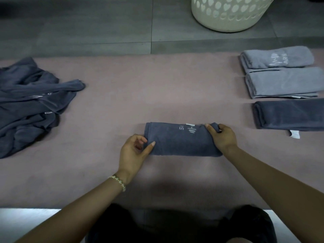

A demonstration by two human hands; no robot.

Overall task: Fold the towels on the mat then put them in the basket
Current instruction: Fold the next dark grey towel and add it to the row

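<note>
Roughly midway: three folded towels [284, 83] line the mat's [114, 102] right edge, a crumpled heap [29, 106] waits at its left, and both grips, left hand [134, 152] and right hand [223, 138], clasp the centre towel's [182, 143] ends.

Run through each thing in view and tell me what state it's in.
Middle dark towel: folded, on the mat, held at both ends.
Left hand: pinches its left end.
Right hand: grips its right end.
Dark towel pile: crumpled, unfolded.
Far grey towel: folded, logo up.
Near grey towel: folded.
Right dark towel: folded, lying alone.
Basket: upright on the floor, contents hidden.
</note>
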